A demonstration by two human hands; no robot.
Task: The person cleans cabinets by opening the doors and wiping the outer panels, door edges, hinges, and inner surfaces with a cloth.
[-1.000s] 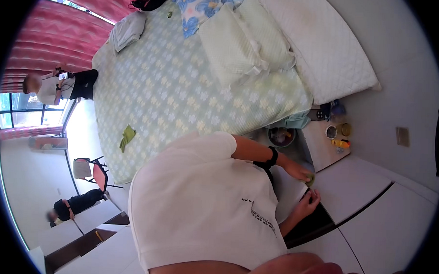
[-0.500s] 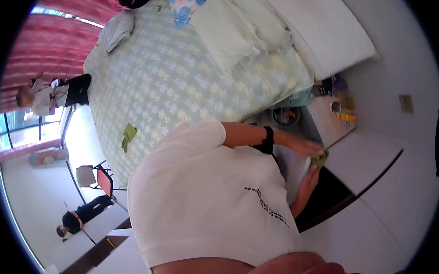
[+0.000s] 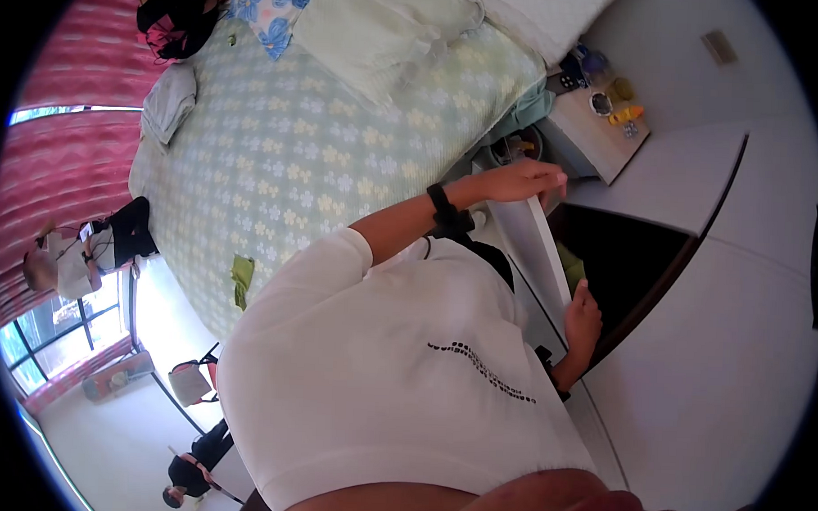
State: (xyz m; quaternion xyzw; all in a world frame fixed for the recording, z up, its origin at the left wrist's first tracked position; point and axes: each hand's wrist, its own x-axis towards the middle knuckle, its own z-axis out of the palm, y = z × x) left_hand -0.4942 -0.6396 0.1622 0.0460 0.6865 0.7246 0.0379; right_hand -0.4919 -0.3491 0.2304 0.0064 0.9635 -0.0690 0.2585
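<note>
- The white panel is gripped at its near edge by the right hand, which is closed about it.
- The left hand is laid over the panel's far end; its fingers are bent and blurred, and whether a firm hold is kept cannot be told.
- A green cloth is seen against the panel's inner side, just beside the right hand's fingertips; whether it is pinched there cannot be told.
- The cloth could be dropped into the dark opening beside the panel if it is only loosely trapped; fingers could be caught if the panel were swung toward that opening.
- Inside the opening, nothing can be made out for the darkness.
- Beyond the panel's far end, a bin is seen with mixed contents, too small to be named; it could be knocked by the panel's far end if that were pushed outward.
- Past that end too, a surface is occupied by a round dish, a yellow container and an orange bottle, their contents unclear.
- Across the bed, well apart from the panel, a second green cloth is laid.
</note>
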